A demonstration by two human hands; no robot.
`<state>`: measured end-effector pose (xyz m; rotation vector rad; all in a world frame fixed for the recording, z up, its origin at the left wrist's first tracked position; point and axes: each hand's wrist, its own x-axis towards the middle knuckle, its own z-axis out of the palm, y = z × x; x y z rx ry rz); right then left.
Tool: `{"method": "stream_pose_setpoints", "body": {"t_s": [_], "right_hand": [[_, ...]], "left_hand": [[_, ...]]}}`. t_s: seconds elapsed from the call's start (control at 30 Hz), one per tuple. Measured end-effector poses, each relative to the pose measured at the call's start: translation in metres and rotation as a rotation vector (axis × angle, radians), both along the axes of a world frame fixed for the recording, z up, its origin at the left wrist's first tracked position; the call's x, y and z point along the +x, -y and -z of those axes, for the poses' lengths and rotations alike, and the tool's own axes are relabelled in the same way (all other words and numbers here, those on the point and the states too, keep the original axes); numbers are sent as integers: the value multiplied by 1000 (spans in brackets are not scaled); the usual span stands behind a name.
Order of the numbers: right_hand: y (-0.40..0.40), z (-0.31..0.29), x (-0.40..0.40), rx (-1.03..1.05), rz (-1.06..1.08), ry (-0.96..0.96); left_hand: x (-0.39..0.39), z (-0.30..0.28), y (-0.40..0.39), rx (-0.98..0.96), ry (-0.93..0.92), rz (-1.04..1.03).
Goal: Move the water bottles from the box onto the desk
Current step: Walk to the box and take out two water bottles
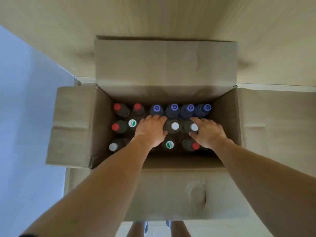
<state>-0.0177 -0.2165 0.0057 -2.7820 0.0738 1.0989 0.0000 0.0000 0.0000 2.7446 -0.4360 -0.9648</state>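
Two bare hands reach down into an open corrugated cardboard box (102, 127) packed with upright plastic water bottles, seen from above by their round caps. The left hand (150, 130) lies palm-down over the middle row, fingers (153, 118) together and bent down over a bottle hidden beneath it; whether they grip it cannot be told. The right hand (208, 132) is at the white-capped bottle (194, 127) toward the box's right wall, its thumb and fingers (196, 119) curled on either side of the neck. Just left of it stands another white-capped bottle (174, 126), between the two hands. Along the far wall run two red-capped bottles (136, 106) at the left corner and four blue-capped bottles (173, 107) to the right corner. The near row holds a white cap at the left corner, a green-and-white-capped bottle (169, 144) in the middle and a red-capped one toward the right. All four flaps are folded outward, the far flap (164, 62) lying flat against the pale wood-grain bench (51, 31) beyond the box, the near flap creased and dented. A smooth bluish surface (25, 117) fills the left side.
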Motion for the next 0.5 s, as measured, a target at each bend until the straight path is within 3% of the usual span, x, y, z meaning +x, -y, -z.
{"method": "stream_pose_setpoints", "body": {"t_s": [0.5], "right_hand": [[34,96,21,-102,-261,18]], "left_hand": [[23,99,51,150,91,250]]}}
